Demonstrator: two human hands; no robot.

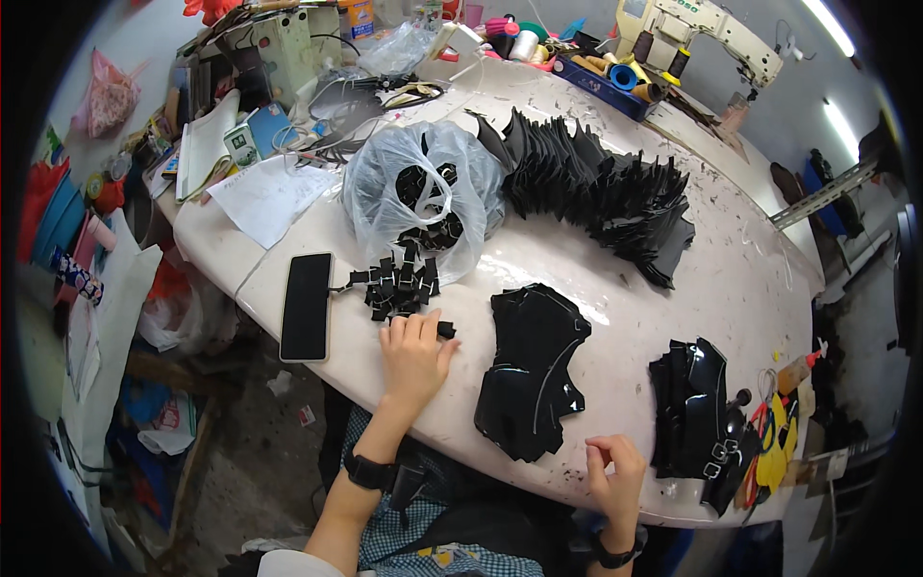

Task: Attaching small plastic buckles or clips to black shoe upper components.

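My left hand [416, 363] reaches to the near side of a loose pile of small black straps with metal buckles [399, 287]. A short black strap [446, 330] shows between its thumb and forefinger, the fingers closed around it. My right hand [617, 473] hovers by the table's near edge, fingers curled in, with nothing visible in it. Between my hands lies a stack of glossy black shoe-upper pieces [529, 375]. To the right sits another stack of black uppers [689, 409], with buckled straps [721, 457] at its lower side.
A clear plastic bag [365, 192] holding more black straps stands behind the pile. Beyond it fans a long row of black pieces [577, 183]. A phone [306, 308] lies left, yellow-handled scissors [772, 447] right. Thread spools [625, 77] and a sewing machine [711, 38] are at the back.
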